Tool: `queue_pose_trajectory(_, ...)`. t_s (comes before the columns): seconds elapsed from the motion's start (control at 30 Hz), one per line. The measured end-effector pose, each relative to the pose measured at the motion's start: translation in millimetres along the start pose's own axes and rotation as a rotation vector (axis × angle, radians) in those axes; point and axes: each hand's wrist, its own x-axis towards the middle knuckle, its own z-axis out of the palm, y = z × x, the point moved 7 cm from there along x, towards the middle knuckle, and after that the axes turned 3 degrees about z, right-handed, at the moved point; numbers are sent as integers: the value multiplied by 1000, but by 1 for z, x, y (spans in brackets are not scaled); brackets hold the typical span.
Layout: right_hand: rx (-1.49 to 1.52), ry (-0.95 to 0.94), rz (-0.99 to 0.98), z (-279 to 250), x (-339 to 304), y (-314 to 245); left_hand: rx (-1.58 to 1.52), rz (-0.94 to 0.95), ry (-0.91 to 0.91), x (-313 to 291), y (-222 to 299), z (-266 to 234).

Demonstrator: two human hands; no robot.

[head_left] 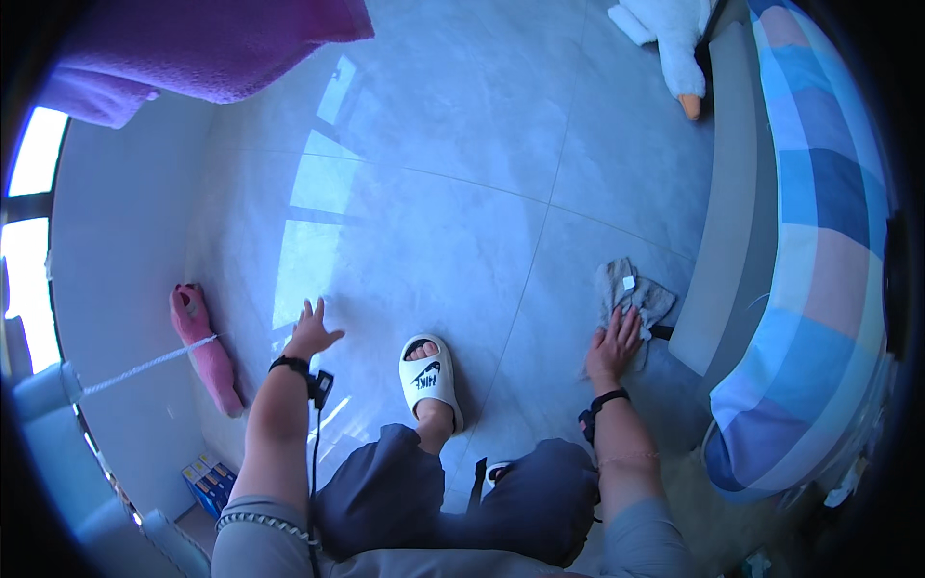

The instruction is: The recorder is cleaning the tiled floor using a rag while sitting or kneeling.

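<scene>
A crumpled grey cloth with a small white tag lies on the floor at the right, close to the bed's base. My right hand rests on its near part, palm down, fingers stretched out rather than wrapped round it. My left hand is out over the floor on the left with its fingers spread and nothing in them. A dark band with a small device sits on each wrist, and a cable runs down from the left one.
Bed frame and checked bedding bound the right side. A white goose plush lies at the far right. Purple fabric hangs at the far left. Near the left wall are a pink plush and blue boxes. My slippered foot stands centrally.
</scene>
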Motion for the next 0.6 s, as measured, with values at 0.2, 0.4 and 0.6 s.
queue_pose_trajectory(0.2, -307, -581, 188, 66, 68, -18, -119, -105, 232, 85, 40, -83)
queue_pose_trajectory(0.4, 359, -371, 437, 71, 152, -114, -204, 57, 257, 114, 40, -90)
queue_pose_trajectory(0.6, 264, -743, -210, -18, 168, -445, -299, 29, 184, 113, 20, -90)
